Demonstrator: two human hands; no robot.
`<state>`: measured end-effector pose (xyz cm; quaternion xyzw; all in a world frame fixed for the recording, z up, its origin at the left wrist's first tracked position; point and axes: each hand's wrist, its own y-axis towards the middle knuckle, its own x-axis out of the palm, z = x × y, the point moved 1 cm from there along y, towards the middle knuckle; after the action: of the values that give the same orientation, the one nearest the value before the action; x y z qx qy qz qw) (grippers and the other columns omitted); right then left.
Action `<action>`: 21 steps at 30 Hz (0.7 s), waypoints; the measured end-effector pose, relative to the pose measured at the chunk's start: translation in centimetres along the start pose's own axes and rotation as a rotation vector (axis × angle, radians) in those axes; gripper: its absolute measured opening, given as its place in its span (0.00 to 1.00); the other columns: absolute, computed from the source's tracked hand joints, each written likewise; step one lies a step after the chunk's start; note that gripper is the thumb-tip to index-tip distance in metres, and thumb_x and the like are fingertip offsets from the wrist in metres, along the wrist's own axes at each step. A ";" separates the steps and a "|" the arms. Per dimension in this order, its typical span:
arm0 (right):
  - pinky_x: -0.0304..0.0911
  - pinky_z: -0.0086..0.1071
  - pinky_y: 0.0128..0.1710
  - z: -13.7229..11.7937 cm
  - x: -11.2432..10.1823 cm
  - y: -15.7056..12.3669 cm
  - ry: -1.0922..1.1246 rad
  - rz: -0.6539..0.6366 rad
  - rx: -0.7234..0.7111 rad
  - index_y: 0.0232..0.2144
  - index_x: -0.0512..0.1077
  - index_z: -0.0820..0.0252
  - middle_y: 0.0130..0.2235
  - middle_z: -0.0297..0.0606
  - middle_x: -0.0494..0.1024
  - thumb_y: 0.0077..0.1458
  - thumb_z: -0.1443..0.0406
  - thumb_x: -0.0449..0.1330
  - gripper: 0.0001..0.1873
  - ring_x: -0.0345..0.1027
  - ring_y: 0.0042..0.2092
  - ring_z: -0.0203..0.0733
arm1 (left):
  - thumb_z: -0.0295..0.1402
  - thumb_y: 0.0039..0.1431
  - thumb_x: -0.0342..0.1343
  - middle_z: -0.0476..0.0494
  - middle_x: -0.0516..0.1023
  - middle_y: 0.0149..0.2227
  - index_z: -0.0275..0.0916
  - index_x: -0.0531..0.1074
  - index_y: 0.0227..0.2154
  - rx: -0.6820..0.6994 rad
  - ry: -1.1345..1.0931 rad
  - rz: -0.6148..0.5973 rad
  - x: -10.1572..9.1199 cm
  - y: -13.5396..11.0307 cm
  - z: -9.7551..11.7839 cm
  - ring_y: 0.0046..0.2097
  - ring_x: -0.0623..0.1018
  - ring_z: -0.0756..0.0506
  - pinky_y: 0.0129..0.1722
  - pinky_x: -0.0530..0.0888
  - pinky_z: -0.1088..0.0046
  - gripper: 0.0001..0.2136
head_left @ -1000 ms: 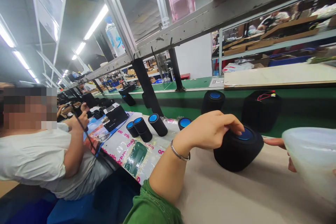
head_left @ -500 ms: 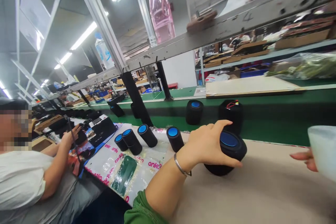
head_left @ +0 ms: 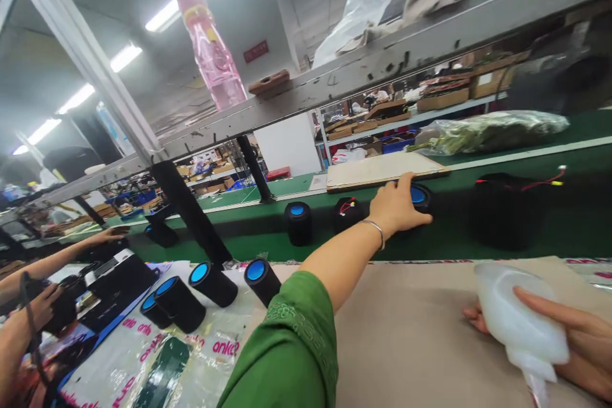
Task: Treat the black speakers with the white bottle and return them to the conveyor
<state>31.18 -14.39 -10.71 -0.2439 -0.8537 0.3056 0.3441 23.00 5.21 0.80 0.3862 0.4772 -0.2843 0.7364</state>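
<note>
My left hand (head_left: 394, 207) is stretched out over the green belt, its thumb and fingers around a black cylindrical speaker (head_left: 419, 195) with a blue top. Most of that speaker's body is hidden behind the hand. A milky white squeeze bottle (head_left: 519, 312), nozzle tilted downward, is in my right hand (head_left: 568, 338) above the brown board at the right. On the belt, left of my left hand, stand another blue-topped speaker (head_left: 298, 224) and a black housing with red wires (head_left: 348, 215).
Several blue-topped black cylinders (head_left: 213, 284) stand on plastic-covered tabletop at left. A co-worker's hands (head_left: 41, 306) work beyond them. A dark wired housing (head_left: 507, 210) sits on the belt at right. Overhead runs a metal shelf (head_left: 335, 80) with a pink bottle (head_left: 213, 54).
My left hand has gone from the brown board out to the belt, with a speaker in its grasp. The squeeze bottle and my right hand have come further into view; the camera has turned right.
</note>
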 end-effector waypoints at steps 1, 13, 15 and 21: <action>0.68 0.33 0.40 -0.1 0.5 -0.5 0.044 -0.015 0.032 0.66 0.45 0.51 0.50 0.40 0.56 0.56 0.57 0.41 0.36 0.55 0.52 0.41 | 0.46 0.45 0.61 0.37 0.64 0.57 0.48 0.42 0.61 -0.016 0.007 -0.013 0.4 1.0 -0.2 0.56 0.69 0.37 0.51 0.70 0.63 0.44; 0.45 0.42 0.62 0.2 0.1 -1.2 0.216 -0.083 0.055 0.65 0.53 0.50 0.50 0.45 0.55 0.64 0.60 0.46 0.28 0.53 0.53 0.44 | 0.45 0.38 0.61 0.37 0.60 0.60 0.49 0.51 0.60 -0.240 0.116 -0.229 0.6 6.7 -0.5 0.60 0.63 0.32 0.52 0.69 0.54 0.43; 0.44 0.43 0.62 0.2 0.1 -1.1 0.208 -0.090 0.055 0.65 0.53 0.50 0.50 0.45 0.55 0.64 0.59 0.46 0.28 0.53 0.53 0.44 | 0.45 0.39 0.60 0.37 0.61 0.60 0.50 0.51 0.60 -0.242 0.136 -0.253 0.5 6.6 -0.2 0.60 0.65 0.33 0.52 0.69 0.55 0.43; 0.51 0.44 0.57 0.3 0.0 -0.7 0.159 -0.119 0.028 0.66 0.51 0.50 0.51 0.43 0.55 0.65 0.59 0.45 0.28 0.52 0.54 0.44 | 0.49 0.40 0.62 0.37 0.57 0.64 0.50 0.53 0.61 -0.261 0.235 -0.309 -0.9 5.7 -0.3 0.63 0.61 0.33 0.58 0.64 0.52 0.43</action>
<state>30.83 -14.96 -10.38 -0.2114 -0.8323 0.2760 0.4318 27.03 8.58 3.23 0.2404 0.6460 -0.2827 0.6670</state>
